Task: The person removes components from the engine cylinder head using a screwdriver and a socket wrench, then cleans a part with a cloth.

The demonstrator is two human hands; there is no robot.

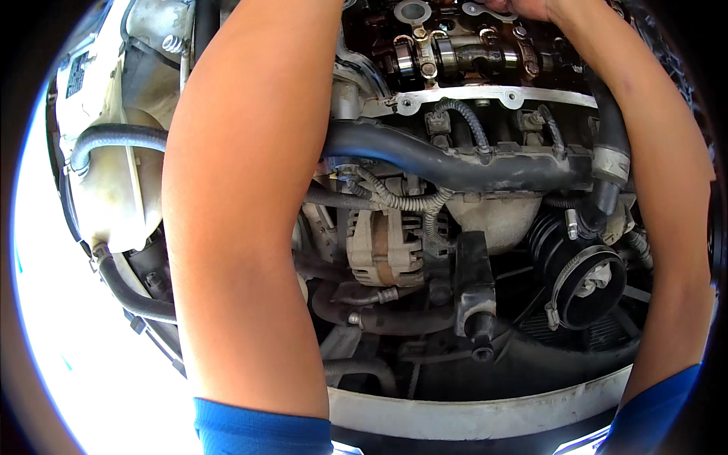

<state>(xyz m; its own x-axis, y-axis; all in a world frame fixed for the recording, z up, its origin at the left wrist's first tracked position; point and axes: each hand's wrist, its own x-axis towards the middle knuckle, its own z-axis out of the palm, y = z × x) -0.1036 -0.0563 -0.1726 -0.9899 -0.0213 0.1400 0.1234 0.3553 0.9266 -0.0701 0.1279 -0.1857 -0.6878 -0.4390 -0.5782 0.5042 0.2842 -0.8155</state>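
Both forearms, in blue sleeves, reach over an opened car engine. Past the top edge lies my left hand, out of the picture; only its forearm shows. A small part of my right hand (535,7) appears at the top, above the engine's far side, its fingers mostly cut off, so what it holds cannot be made out. Nearest to it is the exposed camshaft (485,58), oily and brown, held under bolted bearing caps (427,53). The pale rim of the cylinder head (485,96) runs along the near side of the camshaft.
A black intake pipe (455,168) crosses in front of the head, with the alternator (384,246) below. At right, an air duct (599,284) with a hose clamp has crumpled pale material in its mouth. The coolant tank (114,189) stands left; a pale front crossbar (470,413) lies nearest.
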